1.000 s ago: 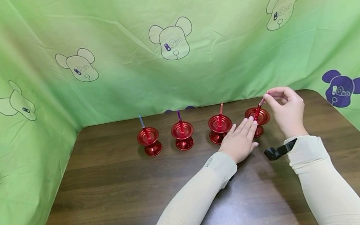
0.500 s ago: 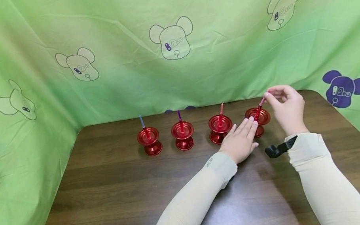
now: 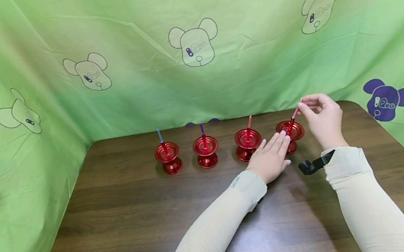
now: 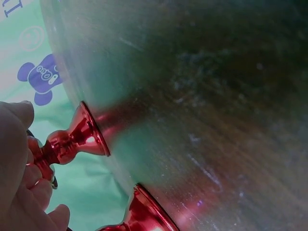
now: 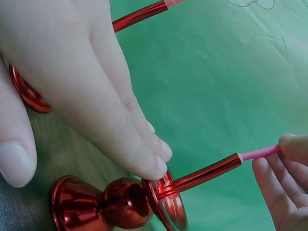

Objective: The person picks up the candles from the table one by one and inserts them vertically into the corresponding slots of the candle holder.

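Observation:
My right hand (image 3: 324, 120) pinches a thin pink candle (image 5: 260, 153) between thumb and fingers. The candle's lower end stands in the narrow tube of the rightmost red metal candle holder (image 5: 204, 174). Fingertips of my left hand (image 3: 270, 161), nearly straight, press on that holder's dish rim from the near left. In the left wrist view, the left fingers partly cover the holder (image 4: 79, 137). Further left stand the holder with a red candle (image 3: 249, 122), one with a purple candle (image 3: 201, 129) and one with a blue candle (image 3: 159, 135).
The holders stand in a row along the back of the brown wooden table (image 3: 131, 228). Green printed cloth (image 3: 147, 90) hangs behind and at both sides. A black wrist camera (image 3: 308, 166) sits on the right sleeve.
My right hand has shifted very slightly upward, its pinch on the pink candle unchanged. My left hand keeps its place on the holder's rim.

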